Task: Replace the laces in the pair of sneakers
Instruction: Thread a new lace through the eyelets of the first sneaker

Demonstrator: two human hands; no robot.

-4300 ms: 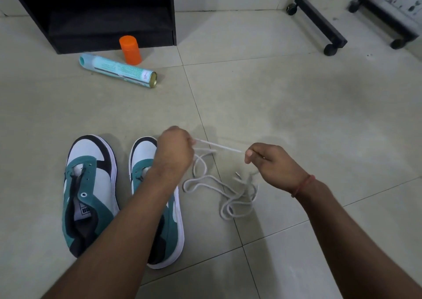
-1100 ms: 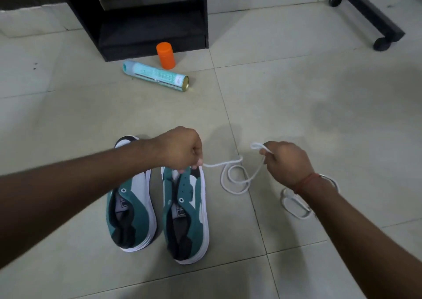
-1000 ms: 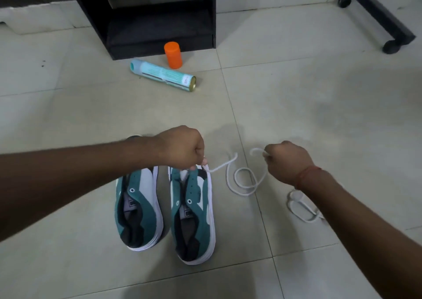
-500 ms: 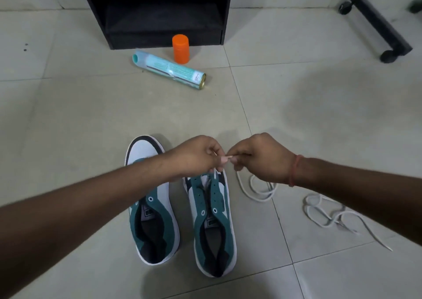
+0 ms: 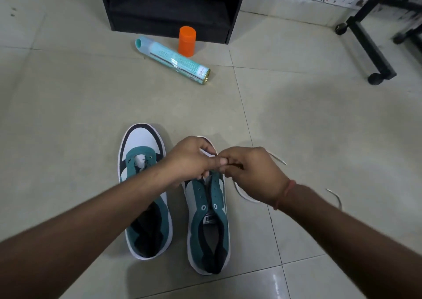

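Nearest us the pair of sneakers stands side by side on the tiled floor (image 5: 68,106), heels toward us: the left sneaker (image 5: 146,207) with bare eyelets, and just beside it the right sneaker (image 5: 209,225), also unlaced. Over the toe end of the right sneaker our left hand (image 5: 189,161) and right hand (image 5: 253,173) meet, fingertips touching, both with fingers curled; we appear to pinch the white lace (image 5: 245,197) between them, though the pinch itself is hidden. The lace trails out on the floor right of the right hand. A red thread (image 5: 284,193) circles the right wrist. Farther off lie a teal spray can (image 5: 173,63) on its side and an upright orange cap (image 5: 187,40), before a black cabinet (image 5: 169,6)
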